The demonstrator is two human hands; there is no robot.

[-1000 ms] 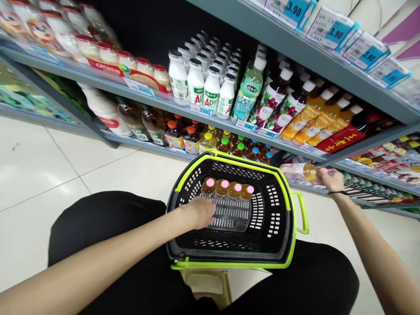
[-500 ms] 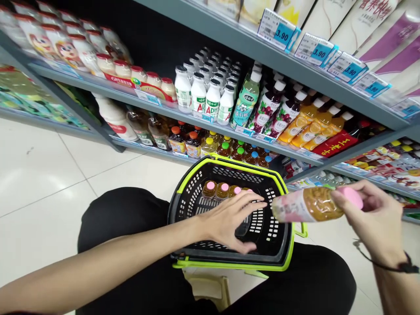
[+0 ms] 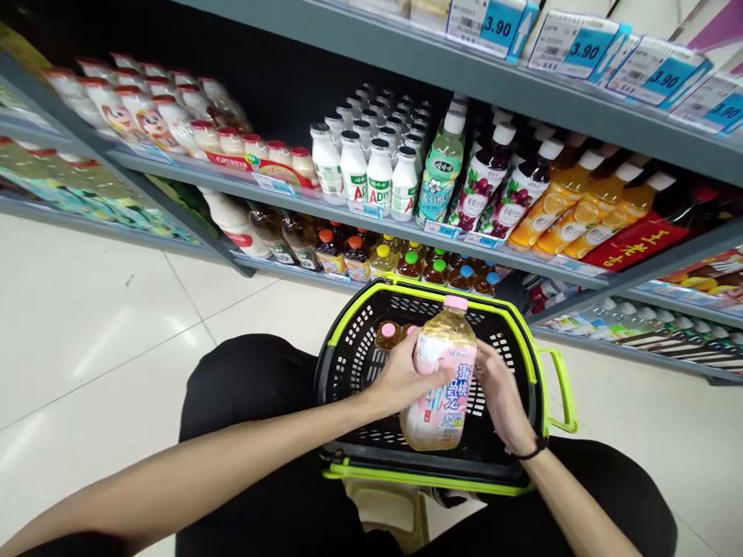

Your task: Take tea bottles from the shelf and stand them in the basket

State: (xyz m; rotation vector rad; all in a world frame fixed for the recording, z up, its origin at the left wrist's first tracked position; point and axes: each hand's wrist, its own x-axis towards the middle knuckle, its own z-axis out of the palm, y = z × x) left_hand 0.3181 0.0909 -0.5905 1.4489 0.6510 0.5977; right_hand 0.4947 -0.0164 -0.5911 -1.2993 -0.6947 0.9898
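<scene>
A peach oolong drink bottle [image 3: 444, 402] with a pink cap and pink-white label stands nearly upright over the shopping basket [image 3: 354, 456]. My left hand [image 3: 403, 379] grips it from the left, thumb across the label. Against its right side are the bent fingers of my right hand [image 3: 502, 394], their tips partly hidden by the bottle. Inside the black basket with lime-green edging, pink-capped bottles [image 3: 388, 333] stand along the far side; the held bottle and my left hand hide part of that row.
A shelf rack [image 3: 279, 166] rises just beyond the basket, stocked with white milk-drink bottles [image 3: 379, 178], grape juice bottles [image 3: 476, 186] and orange juice bottles [image 3: 560, 205]. Price tags [image 3: 580, 46] line the upper shelf edge. My knees flank the basket, above a pale tiled floor [image 3: 104, 325].
The bottle has moved left from beside the basket to over it and turned from lying sideways to upright. My left hand has taken hold; my right has shifted from cap to side.
</scene>
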